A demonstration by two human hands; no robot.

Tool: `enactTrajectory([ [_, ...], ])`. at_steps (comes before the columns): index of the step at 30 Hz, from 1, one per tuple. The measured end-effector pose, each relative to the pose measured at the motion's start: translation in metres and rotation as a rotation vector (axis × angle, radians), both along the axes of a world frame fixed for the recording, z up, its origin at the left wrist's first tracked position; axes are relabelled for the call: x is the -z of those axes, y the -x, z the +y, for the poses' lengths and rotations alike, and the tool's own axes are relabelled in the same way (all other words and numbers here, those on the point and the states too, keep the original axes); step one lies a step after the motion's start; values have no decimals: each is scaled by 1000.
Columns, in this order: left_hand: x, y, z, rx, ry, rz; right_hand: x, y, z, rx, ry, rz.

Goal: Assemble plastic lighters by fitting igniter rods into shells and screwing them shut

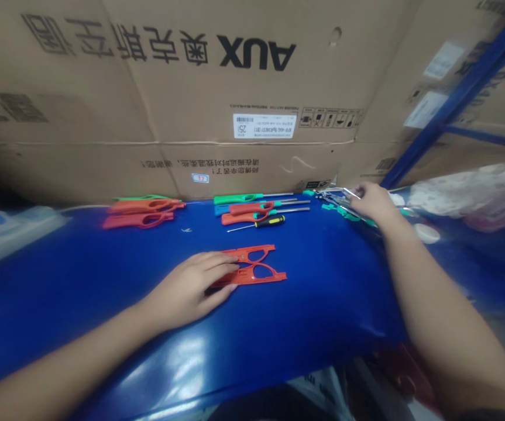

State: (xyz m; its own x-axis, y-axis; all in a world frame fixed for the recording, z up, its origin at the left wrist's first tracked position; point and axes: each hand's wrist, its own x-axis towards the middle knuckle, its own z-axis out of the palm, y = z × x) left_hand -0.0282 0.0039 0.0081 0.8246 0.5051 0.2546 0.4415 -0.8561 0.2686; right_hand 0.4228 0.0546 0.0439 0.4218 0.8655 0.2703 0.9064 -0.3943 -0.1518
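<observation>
Two orange casing halves of a long-nosed lighter (pixel 274 276) lie side by side on the blue table, their trigger loops facing right. My left hand (pixel 195 286) rests over their left ends, fingers curled on top and thumb along the near edge. At the back right, my right hand (pixel 373 204) is closed in a pinch on a thin metal tube (pixel 351 193), above a pile of metal tubes with green parts (pixel 344 211). The far end of that tube and my fingertips are partly hidden.
Several lighters with metal nozzles (pixel 247 209) lie at the back middle, a black and yellow screwdriver (pixel 270 221) before them. Orange casings (pixel 140 219) lie further left. A cardboard box (pixel 182 117) stands behind; plastic bags (pixel 458 190) lie right. A blue post (pixel 463 88) slants at right.
</observation>
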Motion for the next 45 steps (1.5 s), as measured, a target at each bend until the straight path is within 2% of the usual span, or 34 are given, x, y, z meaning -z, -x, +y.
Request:
enactTrajectory([
  [4,0,0,0,-6,-6,-7,-4,8,-1,23,20,26],
  [10,0,1,0,2,3,-2,3,8,0,34,155,70],
  [14,0,1,0,3,-2,2,4,9,2,45,138,72],
  [23,1,1,0,5,-22,5,26,25,11,-165,75,69],
  [26,1,2,0,6,-20,4,23,27,9,-170,3,76],
  [31,1,2,0,4,-21,6,6,34,0,-86,-248,68],
  [33,2,1,1,0,-22,10,0,36,-3,-56,-294,75],
  [37,2,1,2,0,-20,13,-4,36,-5,13,-132,81],
  [40,3,1,2,4,-20,6,-5,33,-5,41,-76,74],
  [45,2,1,1,10,-17,-10,2,29,-2,6,101,92],
])
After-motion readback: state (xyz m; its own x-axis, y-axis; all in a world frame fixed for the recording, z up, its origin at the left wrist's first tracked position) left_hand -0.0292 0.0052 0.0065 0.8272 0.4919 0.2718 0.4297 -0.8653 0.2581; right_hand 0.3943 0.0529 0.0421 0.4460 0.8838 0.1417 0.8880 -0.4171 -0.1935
